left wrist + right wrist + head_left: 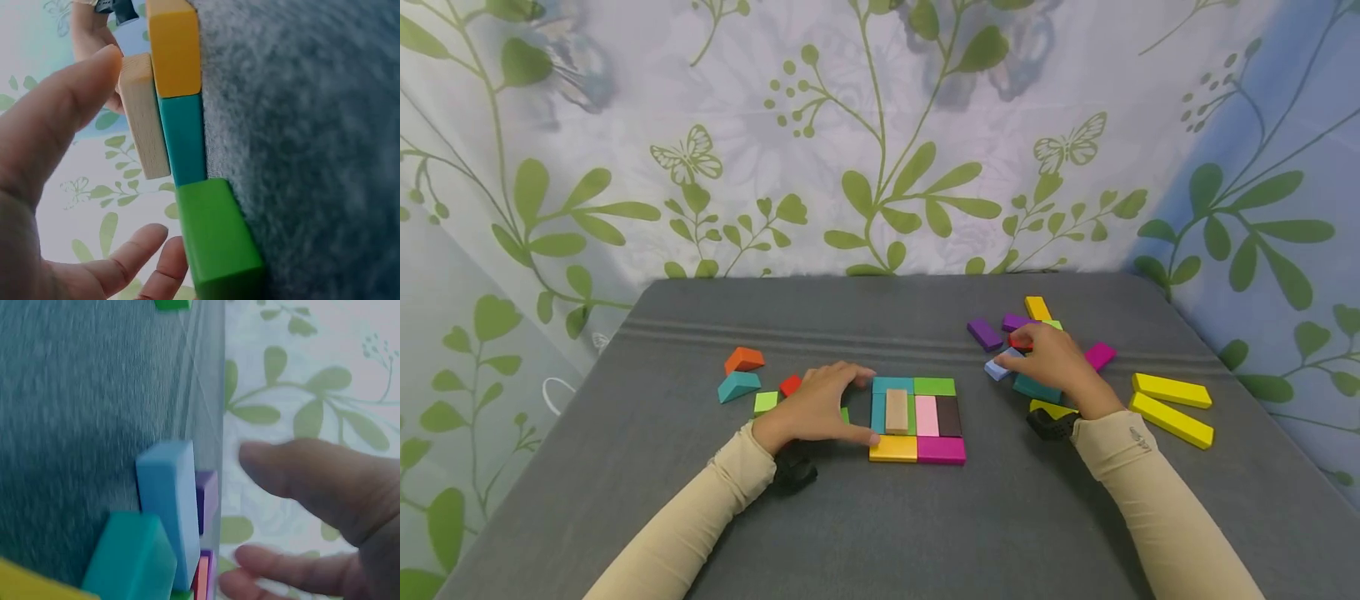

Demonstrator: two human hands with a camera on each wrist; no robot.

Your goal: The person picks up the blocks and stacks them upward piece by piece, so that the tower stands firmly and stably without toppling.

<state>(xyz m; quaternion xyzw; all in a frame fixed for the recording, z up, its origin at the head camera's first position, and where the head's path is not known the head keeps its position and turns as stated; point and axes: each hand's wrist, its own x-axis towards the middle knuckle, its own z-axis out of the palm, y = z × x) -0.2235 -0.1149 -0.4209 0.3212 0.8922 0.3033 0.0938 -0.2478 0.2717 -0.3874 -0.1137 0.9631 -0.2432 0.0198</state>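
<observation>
My left hand (818, 407) is spread beside a flat rectangle of colored blocks, its thumb tip at the corner of the orange-yellow block (892, 450). A bare wooden block (897, 410) lies raised on top, and in the left wrist view the thumb comes close to it. Teal (892, 385), green (934, 386), pink (927, 415), dark brown (950, 416) and magenta blocks (942, 451) fill the rest. My right hand (1058, 360) hovers over a loose pile, thumb and fingers apart around a light blue block (167, 506); nothing is gripped.
Near the right hand lie purple (984, 334), teal (1037, 388) and yellow blocks (1037, 308). Two long yellow blocks (1172, 390) lie farther right. Left of the rectangle are orange (744, 359), teal (739, 386) and light green blocks (765, 403). A patterned curtain hangs behind the grey table (820, 533).
</observation>
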